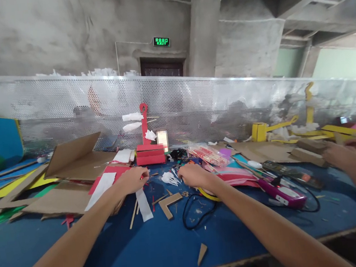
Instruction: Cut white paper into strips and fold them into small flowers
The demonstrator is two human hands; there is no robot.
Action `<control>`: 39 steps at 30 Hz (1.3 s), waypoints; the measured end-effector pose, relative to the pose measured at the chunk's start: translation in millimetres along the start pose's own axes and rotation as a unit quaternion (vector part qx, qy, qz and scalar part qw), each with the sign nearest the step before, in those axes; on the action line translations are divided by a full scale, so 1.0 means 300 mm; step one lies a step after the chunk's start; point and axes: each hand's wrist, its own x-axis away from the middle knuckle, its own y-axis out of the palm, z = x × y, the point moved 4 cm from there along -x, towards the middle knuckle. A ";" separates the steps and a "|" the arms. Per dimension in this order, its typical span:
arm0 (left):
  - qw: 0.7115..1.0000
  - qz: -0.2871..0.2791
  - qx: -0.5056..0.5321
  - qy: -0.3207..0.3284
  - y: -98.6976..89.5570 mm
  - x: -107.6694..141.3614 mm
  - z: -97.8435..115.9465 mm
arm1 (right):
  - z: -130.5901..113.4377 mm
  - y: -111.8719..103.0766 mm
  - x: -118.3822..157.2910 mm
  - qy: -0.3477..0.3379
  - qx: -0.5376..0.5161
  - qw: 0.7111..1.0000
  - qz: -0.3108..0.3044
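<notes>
My left hand (pixel 134 180) is closed, its fingers bent inward above the blue table; anything between them is too small to make out. A white paper strip (pixel 144 204) lies just below it. To the right, my right hand (pixel 193 175) is curled with its fingers pointing down, and what it grips is hidden. Between the two hands lies a small white bundle with thin prongs (pixel 169 178), close to the right fingertips. Behind them stands a red cardboard piece (pixel 150 156) with an upright hooked arm bearing white wads and thin sticks.
Brown cardboard sheets (pixel 71 164) are piled at left. An L-shaped cardboard piece (pixel 170 203) and a black cable (pixel 192 227) lie in front. A purple device (pixel 283 194) sits at right, near another person's hand (pixel 343 156). A perforated metal screen (pixel 193 101) runs along the back.
</notes>
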 end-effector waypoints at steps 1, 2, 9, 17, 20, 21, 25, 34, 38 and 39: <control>1.000 -0.001 0.000 0.000 0.000 0.000 0.000 | 0.007 0.003 -0.003 -0.005 -0.008 1.000 0.000; 1.000 -0.002 0.000 -0.001 0.000 0.001 -0.001 | 0.014 0.005 -0.006 -0.010 -0.014 1.000 -0.001; 1.000 -0.006 -0.002 0.004 0.000 -0.001 -0.009 | 0.039 -0.017 -0.005 -0.050 -0.101 0.993 0.021; 0.998 0.014 -0.031 -0.047 -0.022 -0.002 -0.028 | 0.095 -0.028 0.039 -0.037 -0.074 0.991 -0.109; 0.994 0.042 -0.060 -0.082 -0.049 0.005 -0.059 | 0.100 -0.019 0.045 -0.022 -0.053 0.989 -0.137; 0.992 0.051 -0.072 -0.091 -0.060 0.008 -0.072 | 0.098 -0.018 0.046 -0.014 -0.042 0.989 -0.138; 0.988 0.064 -0.095 -0.109 -0.081 0.013 -0.112 | 0.076 -0.029 0.050 -0.008 -0.005 0.992 -0.129; 0.999 -0.015 -0.016 0.031 0.082 -0.043 -0.056 | 0.059 -0.050 0.067 -0.010 -0.003 0.985 -0.175; 0.998 -0.028 -0.032 0.039 0.137 -0.064 -0.070 | 0.055 -0.036 0.064 0.012 0.031 0.984 -0.176; 0.998 -0.022 -0.034 0.039 0.141 -0.067 -0.074 | 0.054 -0.031 0.060 0.017 0.041 0.985 -0.166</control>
